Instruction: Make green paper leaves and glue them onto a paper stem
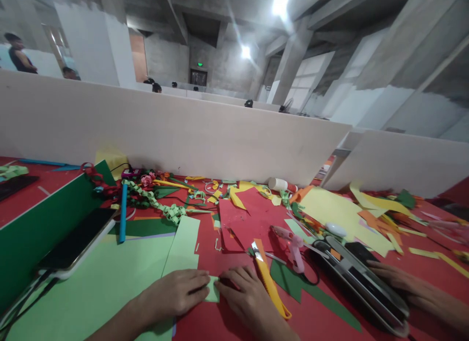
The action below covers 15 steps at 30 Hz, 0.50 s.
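A small piece of light green paper (212,289) lies on the red tabletop, partly covered by fingers. My left hand (178,293) presses its left edge with the fingers together. On its other side, my right hand (245,293) holds the right edge, thumb and fingers drawn in. Beside the right hand rests a yellow utility knife (270,282) with its blade out. A pink glue gun (294,247) lies just beyond the knife. Under my left forearm spreads a large light green sheet (98,272), with a smaller light green piece (183,241) ahead of it.
A phone (78,238) leans at left by a green board (47,211). A paper chain (157,204) and a blue stick (123,214) lie ahead. An open grey case (361,277) stands at right, near another person's hand (399,277). A white partition (176,131) closes the back.
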Each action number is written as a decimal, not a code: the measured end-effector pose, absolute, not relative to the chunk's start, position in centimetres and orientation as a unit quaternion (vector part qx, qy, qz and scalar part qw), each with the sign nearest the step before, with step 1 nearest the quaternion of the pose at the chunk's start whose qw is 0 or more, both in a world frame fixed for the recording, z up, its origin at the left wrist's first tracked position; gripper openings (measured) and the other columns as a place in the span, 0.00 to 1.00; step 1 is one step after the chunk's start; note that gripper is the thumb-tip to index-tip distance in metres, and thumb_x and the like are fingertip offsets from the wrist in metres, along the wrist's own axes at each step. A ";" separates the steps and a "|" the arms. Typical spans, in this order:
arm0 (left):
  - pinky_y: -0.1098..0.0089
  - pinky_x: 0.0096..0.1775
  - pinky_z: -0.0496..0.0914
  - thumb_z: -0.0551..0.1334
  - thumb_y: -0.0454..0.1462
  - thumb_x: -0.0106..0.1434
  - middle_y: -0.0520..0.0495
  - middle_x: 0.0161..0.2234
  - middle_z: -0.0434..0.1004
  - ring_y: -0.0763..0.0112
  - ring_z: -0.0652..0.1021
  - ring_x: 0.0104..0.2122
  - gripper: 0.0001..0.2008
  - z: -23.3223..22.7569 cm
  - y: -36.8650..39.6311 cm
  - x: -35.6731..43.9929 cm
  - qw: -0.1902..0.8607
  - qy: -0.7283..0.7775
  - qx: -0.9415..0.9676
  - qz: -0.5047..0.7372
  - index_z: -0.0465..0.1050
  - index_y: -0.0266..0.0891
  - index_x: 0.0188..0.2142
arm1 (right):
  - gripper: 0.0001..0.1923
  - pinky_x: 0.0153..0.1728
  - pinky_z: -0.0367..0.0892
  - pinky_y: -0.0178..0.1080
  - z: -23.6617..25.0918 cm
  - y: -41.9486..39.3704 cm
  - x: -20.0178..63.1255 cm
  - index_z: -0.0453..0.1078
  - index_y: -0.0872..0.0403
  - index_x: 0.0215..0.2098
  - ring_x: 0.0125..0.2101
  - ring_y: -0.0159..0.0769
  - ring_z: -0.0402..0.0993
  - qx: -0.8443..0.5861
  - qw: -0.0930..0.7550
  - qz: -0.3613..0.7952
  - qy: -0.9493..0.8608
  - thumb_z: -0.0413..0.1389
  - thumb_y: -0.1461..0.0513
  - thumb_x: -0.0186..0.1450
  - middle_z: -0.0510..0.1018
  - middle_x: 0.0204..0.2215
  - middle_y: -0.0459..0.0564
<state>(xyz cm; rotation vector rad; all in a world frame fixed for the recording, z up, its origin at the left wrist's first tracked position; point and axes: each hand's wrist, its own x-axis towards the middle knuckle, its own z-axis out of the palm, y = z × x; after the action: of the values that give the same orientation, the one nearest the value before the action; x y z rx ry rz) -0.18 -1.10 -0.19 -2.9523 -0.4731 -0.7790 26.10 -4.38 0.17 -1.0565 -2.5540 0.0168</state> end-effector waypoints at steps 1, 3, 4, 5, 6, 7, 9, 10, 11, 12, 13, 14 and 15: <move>0.62 0.53 0.78 0.55 0.30 0.77 0.38 0.50 0.84 0.60 0.84 0.50 0.12 -0.2 -1.1 -0.2 0.028 -0.151 -0.956 -0.248 0.74 0.37 0.53 | 0.12 0.45 0.62 0.40 0.2 -4.4 26.1 0.74 0.47 0.52 0.42 0.37 0.74 -0.377 0.188 0.006 -0.907 0.56 0.67 0.73 0.81 0.45 0.46; 0.63 0.53 0.78 0.55 0.31 0.76 0.38 0.50 0.84 0.60 0.83 0.50 0.11 -0.3 -1.0 -0.1 0.023 -0.150 -0.959 -0.238 0.74 0.37 0.52 | 0.13 0.45 0.62 0.40 0.3 -4.4 26.1 0.73 0.47 0.53 0.42 0.37 0.74 -0.377 0.185 0.012 -0.908 0.56 0.67 0.73 0.81 0.46 0.47; 0.63 0.53 0.77 0.56 0.31 0.76 0.38 0.51 0.84 0.59 0.83 0.50 0.11 -0.5 -1.0 -0.1 0.015 -0.150 -0.961 -0.233 0.75 0.36 0.52 | 0.13 0.45 0.62 0.40 0.3 -4.3 26.1 0.73 0.47 0.53 0.43 0.37 0.74 -0.376 0.184 0.015 -0.908 0.56 0.67 0.73 0.81 0.46 0.47; 0.63 0.54 0.77 0.57 0.32 0.76 0.38 0.51 0.84 0.59 0.83 0.50 0.10 -0.6 -1.0 -0.1 0.008 -0.148 -0.962 -0.231 0.75 0.36 0.52 | 0.13 0.45 0.62 0.40 0.2 -4.3 26.2 0.73 0.47 0.53 0.43 0.38 0.74 -0.376 0.183 0.019 -0.908 0.56 0.67 0.73 0.81 0.46 0.47; 0.63 0.54 0.77 0.57 0.33 0.76 0.37 0.51 0.84 0.58 0.83 0.50 0.10 -0.7 -1.0 -0.1 0.000 -0.148 -0.962 -0.231 0.75 0.35 0.52 | 0.13 0.45 0.62 0.40 0.2 -4.3 26.2 0.73 0.47 0.53 0.43 0.38 0.74 -0.377 0.184 0.021 -0.907 0.56 0.67 0.73 0.81 0.46 0.46; 0.63 0.55 0.76 0.58 0.35 0.75 0.37 0.51 0.84 0.58 0.83 0.50 0.10 -0.8 -1.1 -0.1 -0.010 -0.149 -0.961 -0.231 0.75 0.35 0.52 | 0.13 0.46 0.62 0.41 0.2 -4.3 26.2 0.73 0.46 0.52 0.43 0.38 0.74 -0.380 0.183 0.024 -0.907 0.56 0.67 0.73 0.81 0.46 0.46; 0.62 0.56 0.75 0.60 0.36 0.74 0.37 0.51 0.84 0.57 0.83 0.51 0.11 -0.5 -1.3 -0.1 -0.028 -0.154 -0.960 -0.232 0.75 0.35 0.53 | 0.12 0.47 0.62 0.41 0.2 -4.3 26.2 0.74 0.46 0.51 0.44 0.39 0.74 -0.384 0.177 0.028 -0.906 0.57 0.67 0.73 0.81 0.46 0.46; 0.62 0.57 0.74 0.61 0.37 0.74 0.38 0.51 0.84 0.57 0.82 0.51 0.12 -0.2 -1.5 -0.1 -0.038 -0.159 -0.960 -0.228 0.75 0.35 0.53 | 0.12 0.47 0.62 0.42 0.3 -4.4 26.1 0.74 0.46 0.50 0.45 0.39 0.74 -0.386 0.175 0.031 -0.905 0.57 0.67 0.72 0.81 0.46 0.45; 0.61 0.59 0.73 0.62 0.37 0.73 0.39 0.52 0.84 0.56 0.82 0.53 0.13 0.3 -1.6 -0.2 -0.050 -0.165 -0.960 -0.220 0.75 0.35 0.54 | 0.12 0.48 0.63 0.42 0.5 -4.5 26.0 0.74 0.45 0.50 0.46 0.39 0.74 -0.389 0.175 0.034 -0.904 0.57 0.67 0.72 0.81 0.47 0.45; 0.60 0.60 0.71 0.62 0.37 0.72 0.40 0.53 0.84 0.57 0.81 0.54 0.14 0.9 -1.7 -0.3 -0.061 -0.170 -0.961 -0.209 0.74 0.36 0.56 | 0.13 0.49 0.63 0.42 0.7 -4.6 25.8 0.74 0.45 0.52 0.47 0.40 0.74 -0.393 0.175 0.038 -0.902 0.57 0.67 0.72 0.81 0.48 0.46; 0.60 0.62 0.69 0.63 0.37 0.72 0.41 0.53 0.84 0.57 0.81 0.54 0.15 1.4 -1.8 -0.3 -0.070 -0.174 -0.962 -0.200 0.74 0.37 0.56 | 0.15 0.50 0.64 0.42 0.9 -4.6 25.7 0.73 0.45 0.55 0.48 0.40 0.75 -0.400 0.174 0.043 -0.899 0.58 0.66 0.72 0.81 0.50 0.46; 0.60 0.63 0.67 0.63 0.37 0.71 0.42 0.53 0.84 0.58 0.80 0.55 0.16 1.7 -1.9 -0.4 -0.078 -0.179 -0.961 -0.194 0.73 0.37 0.57 | 0.17 0.50 0.64 0.43 1.1 -4.6 25.5 0.71 0.45 0.57 0.49 0.41 0.75 -0.407 0.173 0.046 -0.896 0.58 0.64 0.71 0.81 0.51 0.47; 0.60 0.64 0.65 0.64 0.37 0.71 0.43 0.53 0.84 0.59 0.80 0.55 0.17 1.9 -2.0 -0.4 -0.084 -0.183 -0.961 -0.192 0.73 0.38 0.58 | 0.19 0.51 0.65 0.43 1.2 -4.6 25.5 0.70 0.44 0.59 0.50 0.42 0.75 -0.410 0.170 0.044 -0.895 0.59 0.62 0.71 0.80 0.53 0.47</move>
<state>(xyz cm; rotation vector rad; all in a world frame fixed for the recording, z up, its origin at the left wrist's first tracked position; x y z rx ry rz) -0.38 -1.96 1.87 -3.1901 -0.6079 -0.6377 25.50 -4.57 1.20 -1.1659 -2.5424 0.1242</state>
